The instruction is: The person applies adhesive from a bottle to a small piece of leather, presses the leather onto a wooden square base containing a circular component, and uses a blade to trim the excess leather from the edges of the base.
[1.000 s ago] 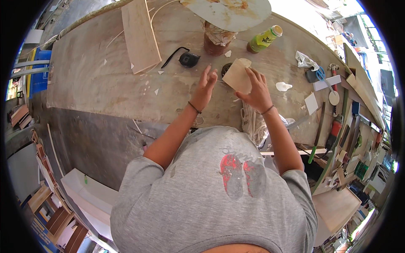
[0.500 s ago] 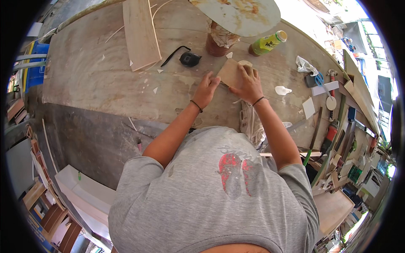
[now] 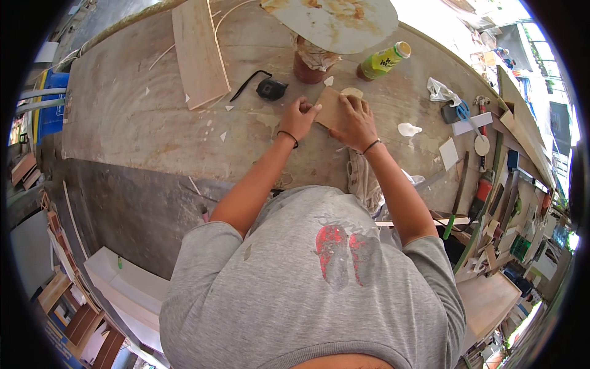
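A small flat piece of brown board (image 3: 328, 106) lies on the workbench in front of me. My right hand (image 3: 357, 125) rests over its right side, fingers on top and thumb along the near edge, holding it. At the board's left edge, my left hand (image 3: 298, 119) has curled fingers, with thumb and forefinger pinched together; whatever they hold is too small to make out. Just past my right fingertips sits a pale round disc (image 3: 352, 92). A black tape measure (image 3: 271, 89) with a strap lies beyond my left hand.
A brown pot (image 3: 309, 69) under a stained round sheet (image 3: 335, 24) and a green-labelled bottle (image 3: 382, 63) stand beyond the board. A long plank (image 3: 200, 55) lies far left. Blue-handled scissors (image 3: 463, 111), a hammer (image 3: 482, 126) and a white scrap (image 3: 409, 130) are to the right.
The bench and its objects have shifted slightly in view. My left fingers have drawn into a tighter pinch by the board's edge; my right hand stays on the board.
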Tool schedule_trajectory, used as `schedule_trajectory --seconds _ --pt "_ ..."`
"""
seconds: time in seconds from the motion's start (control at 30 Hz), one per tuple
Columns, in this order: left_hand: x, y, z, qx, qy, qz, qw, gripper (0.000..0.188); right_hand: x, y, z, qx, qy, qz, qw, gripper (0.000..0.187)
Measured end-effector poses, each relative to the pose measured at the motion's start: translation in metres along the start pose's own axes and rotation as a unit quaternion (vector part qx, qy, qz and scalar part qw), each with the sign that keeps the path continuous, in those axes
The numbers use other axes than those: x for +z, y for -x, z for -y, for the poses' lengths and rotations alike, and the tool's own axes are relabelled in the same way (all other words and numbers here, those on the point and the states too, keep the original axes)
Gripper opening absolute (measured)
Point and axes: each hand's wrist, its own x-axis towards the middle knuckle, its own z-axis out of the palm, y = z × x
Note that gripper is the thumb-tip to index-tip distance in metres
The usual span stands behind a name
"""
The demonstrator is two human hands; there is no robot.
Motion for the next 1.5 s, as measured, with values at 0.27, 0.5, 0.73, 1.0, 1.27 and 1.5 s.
schedule_trajectory --seconds 0.27,0.5,0.73,1.0,1.27,1.5 --pt "0.008 -0.026 0.005 0.021 -0.070 0.018 0.997 0.052 -0.003 -0.008 -0.003 0.015 -0.005 0.038 0.999 0.097" --pt "0.013 -0.027 0.008 0.028 -0.062 0.024 0.997 0.040 0.000 -0.012 -0.007 0.016 -0.017 0.046 0.999 0.098" --pt "0.015 -0.028 0.010 0.024 -0.067 0.033 0.997 0.034 0.016 -0.017 -0.022 -0.007 -0.053 0.032 0.998 0.098" --pt "0.013 -0.029 0.007 0.038 -0.037 0.054 0.997 0.033 0.007 -0.018 -0.033 -0.041 -0.130 0.062 0.989 0.109" --pt "0.003 -0.013 0.008 0.005 0.181 0.179 0.967 0.018 -0.012 -0.001 -0.061 0.095 -0.475 0.089 0.870 0.055" --pt "-0.026 0.049 -0.055 0.393 -0.060 0.089 0.914 0.025 -0.073 0.046 0.010 -0.132 -0.231 -0.128 0.955 0.026"
